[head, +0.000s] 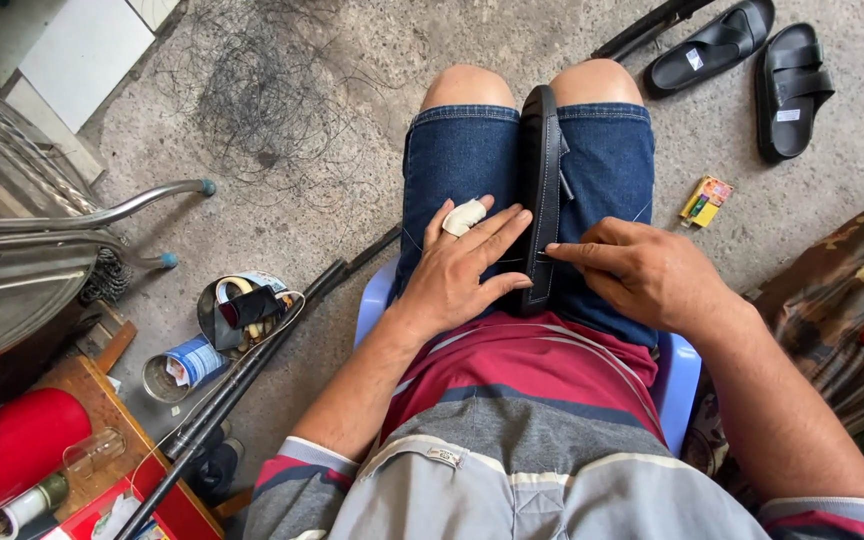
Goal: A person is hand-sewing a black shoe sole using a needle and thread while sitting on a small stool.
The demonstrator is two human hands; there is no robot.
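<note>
A black sandal (541, 190) stands on edge between the knees at twelve o'clock, the left hand (462, 265) lying flat and spread against it while the right hand (642, 275) pinches its strap.

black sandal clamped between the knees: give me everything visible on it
The black sandal stands on edge between the person's thighs, sole toward the left leg, pointing from lap to knees. Looks like leather or rubber, with a stitched strap. The left hand lies flat against it; the right hand pinches the strap near its lower end.
</note>
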